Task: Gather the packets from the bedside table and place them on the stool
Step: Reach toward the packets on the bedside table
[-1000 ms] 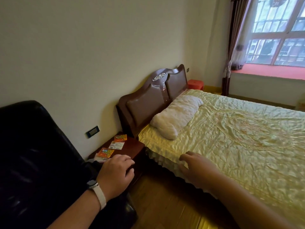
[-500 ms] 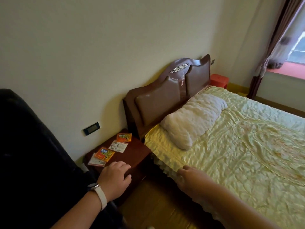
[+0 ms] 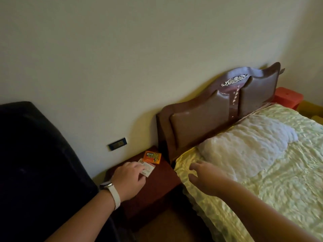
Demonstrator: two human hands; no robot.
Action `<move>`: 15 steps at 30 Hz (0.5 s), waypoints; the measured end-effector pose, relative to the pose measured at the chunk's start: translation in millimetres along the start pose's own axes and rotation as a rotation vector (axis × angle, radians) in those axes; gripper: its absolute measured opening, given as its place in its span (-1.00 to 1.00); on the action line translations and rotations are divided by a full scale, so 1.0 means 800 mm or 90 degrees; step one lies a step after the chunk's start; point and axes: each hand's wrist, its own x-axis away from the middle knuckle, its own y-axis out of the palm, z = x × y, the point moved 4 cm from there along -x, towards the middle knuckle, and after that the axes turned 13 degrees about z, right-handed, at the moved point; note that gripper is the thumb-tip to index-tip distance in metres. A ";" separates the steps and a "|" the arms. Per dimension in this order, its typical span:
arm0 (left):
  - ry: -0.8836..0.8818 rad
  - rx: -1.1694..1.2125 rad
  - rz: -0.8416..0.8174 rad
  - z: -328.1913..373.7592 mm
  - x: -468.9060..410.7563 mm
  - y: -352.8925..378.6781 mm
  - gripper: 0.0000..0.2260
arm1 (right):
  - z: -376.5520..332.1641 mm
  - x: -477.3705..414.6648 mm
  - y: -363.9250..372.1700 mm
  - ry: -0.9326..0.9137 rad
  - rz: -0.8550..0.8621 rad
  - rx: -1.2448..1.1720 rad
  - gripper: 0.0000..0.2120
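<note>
The bedside table (image 3: pixel 157 186) is a dark red-brown piece that stands in the corner between the wall and the headboard (image 3: pixel 209 119) of the bed. Its right edge is just beside the frilled edge of the yellow bedspread (image 3: pixel 262 180), and its left side is close to a large black chair (image 3: pixel 35 163), so the room above the table is narrow on both sides. The left hand (image 3: pixel 130 179) lies over the table top with a white wristband (image 3: pixel 114 195) on the wrist; the fingers are bent down and press on a white packet (image 3: pixel 148 169), and I cannot tell if they already pinch it or only touch it. An orange packet (image 3: pixel 152 157) lies behind the white one, near the back edge of the table and close to the wall, and their corners seem to overlap a little. Other packets, if there are any, are hidden under the hand. The right hand (image 3: pixel 208 179) hangs over the corner of the bedspread near the table edge, the fingers loose and spread, with nothing in them. A white pillow (image 3: pixel 244 147) lies on the bed beside this hand. The red stool (image 3: pixel 288 97) stands at the far side of the headboard, well apart from the table, with the whole bed head between them
</note>
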 end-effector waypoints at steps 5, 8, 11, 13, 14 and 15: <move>-0.088 -0.032 -0.005 -0.021 -0.038 0.016 -0.62 | 0.012 -0.098 0.044 -0.087 -0.068 -0.005 -0.63; -0.158 -0.044 0.004 -0.019 -0.054 0.019 -0.65 | 0.025 -0.154 0.064 -0.147 -0.108 -0.010 -0.66; -0.211 -0.051 0.002 -0.015 -0.072 0.023 -0.65 | 0.034 -0.202 0.077 -0.186 -0.160 -0.025 -0.68; -0.260 -0.050 0.012 -0.018 -0.077 0.026 -0.65 | 0.033 -0.232 0.084 -0.224 -0.191 -0.012 -0.67; -0.293 -0.044 0.015 -0.020 -0.076 0.026 -0.65 | 0.031 -0.244 0.088 -0.240 -0.204 -0.003 -0.67; -0.329 -0.033 0.016 -0.022 -0.075 0.028 -0.64 | 0.028 -0.254 0.092 -0.254 -0.214 -0.004 -0.67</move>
